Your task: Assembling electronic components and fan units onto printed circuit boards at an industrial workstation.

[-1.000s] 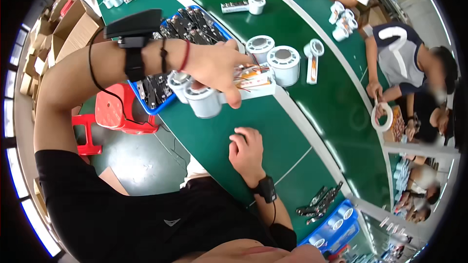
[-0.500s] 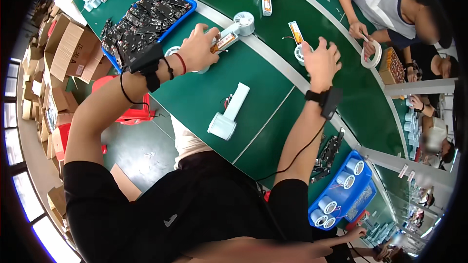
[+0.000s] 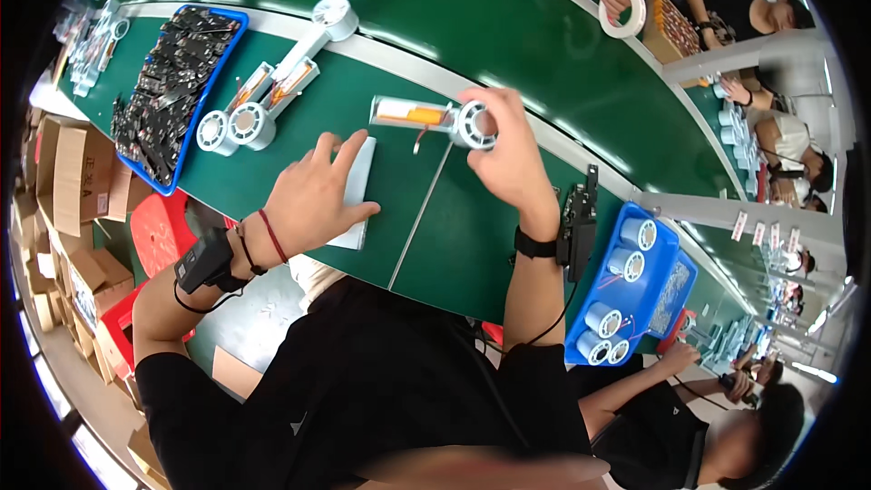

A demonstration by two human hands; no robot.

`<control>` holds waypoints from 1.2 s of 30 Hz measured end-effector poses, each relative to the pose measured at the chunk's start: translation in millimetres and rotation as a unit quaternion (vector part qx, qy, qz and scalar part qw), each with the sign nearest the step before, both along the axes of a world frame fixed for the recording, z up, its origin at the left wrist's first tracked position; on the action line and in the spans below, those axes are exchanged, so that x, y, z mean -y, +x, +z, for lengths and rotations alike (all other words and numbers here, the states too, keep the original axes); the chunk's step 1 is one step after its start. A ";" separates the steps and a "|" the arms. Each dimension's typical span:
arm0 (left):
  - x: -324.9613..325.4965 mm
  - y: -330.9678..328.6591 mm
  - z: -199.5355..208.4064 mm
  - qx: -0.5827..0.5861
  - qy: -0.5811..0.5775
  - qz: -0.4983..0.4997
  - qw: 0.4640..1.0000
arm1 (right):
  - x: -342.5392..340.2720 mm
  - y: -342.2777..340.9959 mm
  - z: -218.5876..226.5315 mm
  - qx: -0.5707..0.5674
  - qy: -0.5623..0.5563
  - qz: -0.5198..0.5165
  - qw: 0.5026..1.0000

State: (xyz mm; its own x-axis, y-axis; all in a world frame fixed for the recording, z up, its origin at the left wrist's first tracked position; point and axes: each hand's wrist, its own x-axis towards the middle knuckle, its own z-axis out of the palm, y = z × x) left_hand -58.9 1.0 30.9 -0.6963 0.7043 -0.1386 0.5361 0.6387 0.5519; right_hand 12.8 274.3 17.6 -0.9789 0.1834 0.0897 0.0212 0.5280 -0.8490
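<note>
In my right hand (image 3: pixel 508 150) is a light-blue handheld fan body (image 3: pixel 473 125), gripped by its round head. Its opened handle points left above the table and bares an orange-and-white battery, with a thin red wire hanging below. My left hand (image 3: pixel 313 191) is open, fingers and thumb spread, over another pale-blue fan housing (image 3: pixel 360 183) on the table. The hand covers much of that housing; whether it touches it I cannot tell. Left of my hands, two more opened fan bodies (image 3: pixel 252 125) lie side by side, and one more fan (image 3: pixel 335 18) reaches onto the metal rail.
A blue tray (image 3: pixel 238 29) heaped with black circuit boards stands at left. To the right, a blue bin (image 3: pixel 626 289) holds several round fan heads. Beyond the metal rail (image 3: pixel 408 54) runs a green belt (image 3: pixel 435 0). Across it, a person holds a white tape roll (image 3: pixel 622 11).
My right hand has brought a fan body from the belt over the table. My left hand has left the fan near the rail and moved over the nearer housing. The view has swung right.
</note>
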 end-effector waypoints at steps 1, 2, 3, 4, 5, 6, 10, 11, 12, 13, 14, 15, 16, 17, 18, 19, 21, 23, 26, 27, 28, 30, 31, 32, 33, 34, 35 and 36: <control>2.8 -0.8 -12.7 0.020 0.015 -0.004 1.000 | 0.4 13.4 2.0 0.001 0.003 -0.010 1.000; 0.2 -1.7 -14.7 0.041 0.029 -0.011 0.999 | 0.9 27.6 2.6 0.028 -0.034 0.039 0.998; -1.0 -7.1 -12.4 0.044 0.031 -0.021 0.998 | 1.2 37.1 2.3 0.053 -0.073 0.089 0.992; -2.7 -18.0 -4.9 0.106 0.010 -0.020 0.994 | 2.8 42.4 -1.4 0.054 -0.072 0.080 0.993; -6.8 -25.7 0.3 0.168 -0.011 -0.020 0.986 | 5.8 48.7 -7.2 0.053 -0.044 0.098 0.993; -9.3 -29.8 -2.2 0.170 -0.011 -0.028 0.985 | 9.1 54.4 -13.2 0.051 -0.017 0.118 0.992; -7.9 -64.9 -11.1 -0.007 -0.036 -0.096 0.995 | 17.1 71.7 -16.7 0.021 0.058 0.117 0.991; -5.9 -76.8 -13.7 -0.082 -0.080 -0.146 0.983 | 18.6 75.3 -16.2 0.008 0.082 0.108 0.991; -5.5 -80.1 -14.7 -0.156 -0.123 -0.194 0.961 | 13.7 80.1 -11.3 0.009 0.082 0.110 0.990; -6.1 -75.4 -15.7 -0.154 -0.124 -0.191 0.962 | 2.0 87.3 -2.5 -0.010 0.094 0.041 0.995; -8.9 -65.4 -15.3 -0.228 -0.095 -0.187 0.951 | -12.5 94.5 2.9 -0.028 0.105 -0.029 0.994; -15.3 -51.5 -13.1 -0.302 -0.066 -0.184 0.933 | -31.4 103.4 4.4 0.009 0.188 -0.117 0.975; -20.4 -35.6 -9.7 -0.375 -0.041 -0.178 0.909 | -52.9 110.8 2.5 0.043 0.264 -0.200 0.943; -28.0 -9.9 -5.0 -0.252 0.021 -0.174 0.952 | -74.9 121.6 -9.2 0.074 0.314 -0.214 0.922; -38.5 18.9 -2.0 -0.124 0.082 -0.163 0.975 | -93.7 131.2 -21.6 0.104 0.363 -0.227 0.898; -46.6 42.5 -5.9 -0.044 0.063 -0.158 0.985 | -102.7 134.8 -27.2 0.101 0.355 -0.221 0.903; -57.6 65.8 -31.5 0.037 0.040 -0.138 0.989 | -111.5 137.3 -33.9 0.175 0.346 -0.207 0.898; -68.3 70.7 -57.4 0.048 0.057 -0.130 0.989 | -118.6 135.5 -30.2 0.178 0.329 -0.210 0.903; -90.9 59.8 -58.7 0.067 0.057 -0.091 0.992 | -110.7 142.1 -8.9 0.195 0.299 -0.223 0.907; -95.4 55.3 -56.9 0.074 0.058 -0.070 0.993 | -102.7 140.1 4.7 0.209 0.234 -0.241 0.919; -95.3 54.9 -50.8 0.075 0.059 -0.064 0.993 | -93.1 138.0 18.4 0.221 0.167 -0.257 0.926; -95.5 56.8 -27.2 -0.054 0.164 -0.067 0.983 | -66.3 134.2 40.8 0.192 0.079 -0.235 0.950; -90.2 53.3 -17.6 -0.117 0.231 -0.069 0.963 | -44.0 126.5 52.5 0.159 0.013 -0.225 0.961; -91.9 50.5 -8.3 -0.114 0.232 -0.076 0.963 | -29.4 122.5 51.6 0.083 -0.048 -0.154 0.983; -94.8 47.7 1.3 -0.046 0.268 -0.100 0.957 | -15.5 116.7 48.9 0.005 -0.109 -0.080 0.991; -96.1 49.5 9.0 0.024 0.302 -0.119 0.946 | 0.6 106.0 43.4 0.008 -0.111 -0.081 0.990; -95.9 50.4 10.7 0.090 0.332 -0.132 0.930 | 14.5 87.9 34.2 -0.013 -0.226 -0.099 0.969; -94.2 47.5 7.5 0.090 0.329 -0.127 0.931 | 21.2 79.0 27.5 -0.033 -0.338 -0.116 0.933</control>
